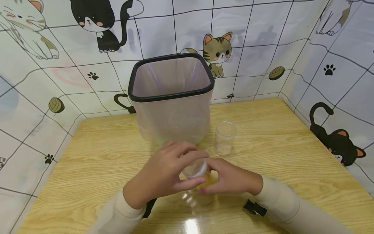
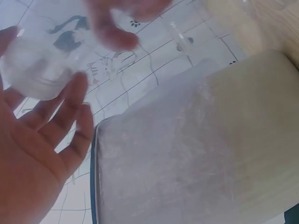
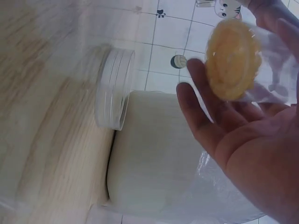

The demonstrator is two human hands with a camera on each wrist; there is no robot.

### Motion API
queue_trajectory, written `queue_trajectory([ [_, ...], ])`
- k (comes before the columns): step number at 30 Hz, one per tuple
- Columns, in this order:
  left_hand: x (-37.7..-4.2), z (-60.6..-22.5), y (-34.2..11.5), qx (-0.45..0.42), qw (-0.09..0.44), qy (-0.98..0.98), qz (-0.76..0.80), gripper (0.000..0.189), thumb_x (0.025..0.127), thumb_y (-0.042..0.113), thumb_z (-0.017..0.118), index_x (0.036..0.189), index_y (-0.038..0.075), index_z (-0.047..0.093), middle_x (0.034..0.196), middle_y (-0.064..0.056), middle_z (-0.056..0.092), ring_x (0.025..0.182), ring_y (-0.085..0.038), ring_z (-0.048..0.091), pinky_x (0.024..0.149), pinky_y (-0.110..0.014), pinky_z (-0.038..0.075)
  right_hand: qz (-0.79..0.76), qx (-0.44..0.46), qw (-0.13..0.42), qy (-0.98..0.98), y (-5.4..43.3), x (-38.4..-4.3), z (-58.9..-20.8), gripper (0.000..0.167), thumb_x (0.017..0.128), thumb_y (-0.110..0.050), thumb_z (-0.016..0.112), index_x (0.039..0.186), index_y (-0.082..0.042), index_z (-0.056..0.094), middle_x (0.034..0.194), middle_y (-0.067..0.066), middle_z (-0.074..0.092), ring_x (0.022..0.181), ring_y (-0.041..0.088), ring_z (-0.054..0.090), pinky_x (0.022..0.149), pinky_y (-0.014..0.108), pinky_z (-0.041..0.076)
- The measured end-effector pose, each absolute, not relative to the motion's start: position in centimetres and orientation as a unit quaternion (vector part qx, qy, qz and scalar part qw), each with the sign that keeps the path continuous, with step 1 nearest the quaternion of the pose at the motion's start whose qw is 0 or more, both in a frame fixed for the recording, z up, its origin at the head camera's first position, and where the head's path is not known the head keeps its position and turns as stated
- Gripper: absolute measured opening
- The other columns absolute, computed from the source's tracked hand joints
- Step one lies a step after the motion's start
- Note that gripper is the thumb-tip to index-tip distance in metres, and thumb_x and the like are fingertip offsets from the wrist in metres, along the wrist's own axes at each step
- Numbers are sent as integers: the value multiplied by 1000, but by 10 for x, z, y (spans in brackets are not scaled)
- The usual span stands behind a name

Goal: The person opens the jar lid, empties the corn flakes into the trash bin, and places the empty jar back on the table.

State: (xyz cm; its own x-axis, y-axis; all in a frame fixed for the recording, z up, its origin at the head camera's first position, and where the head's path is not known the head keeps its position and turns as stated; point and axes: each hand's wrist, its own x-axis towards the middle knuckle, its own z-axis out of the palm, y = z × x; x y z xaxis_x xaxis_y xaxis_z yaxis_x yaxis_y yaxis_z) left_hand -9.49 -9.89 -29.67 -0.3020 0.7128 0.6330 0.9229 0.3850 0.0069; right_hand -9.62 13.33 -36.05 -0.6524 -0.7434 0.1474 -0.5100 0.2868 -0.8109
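Note:
In the head view a transparent plastic jar [image 1: 195, 169] is held just above the table between both hands. A yellow-orange mass with a bumpy edge [image 3: 232, 59] lies at its bottom end; its kind cannot be told. My left hand [image 1: 170, 169] grips the jar's upper end, thumb on the near side and fingers on the far side. My right hand [image 1: 229, 177] curls round the lower part from the right. In the left wrist view the left fingers curve about the transparent round end [image 2: 39, 70]. Whether a lid sits on it cannot be told.
Behind the hands stands a pale bin [image 1: 173, 117] with a black rim. An upright transparent cup [image 1: 225, 139] stands to its right. A transparent ridged round piece [image 3: 114, 88] sits on the wooden table [image 1: 292, 156]. Cat-patterned sheets [image 1: 172, 29] enclose the table's back and sides.

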Motion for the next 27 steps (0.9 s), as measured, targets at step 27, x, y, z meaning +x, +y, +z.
queue_trajectory([
  [27,-98,-305,-99,-461,284,-832,-121,44,80,45,67,115,18,66,80,8,59,55,-12,46,58,-29,44,-445,-390,109,799,132,-100,-364,54,83,-37,81,127,-20,54,105,-14,72,97,7,69,87,27,53],
])
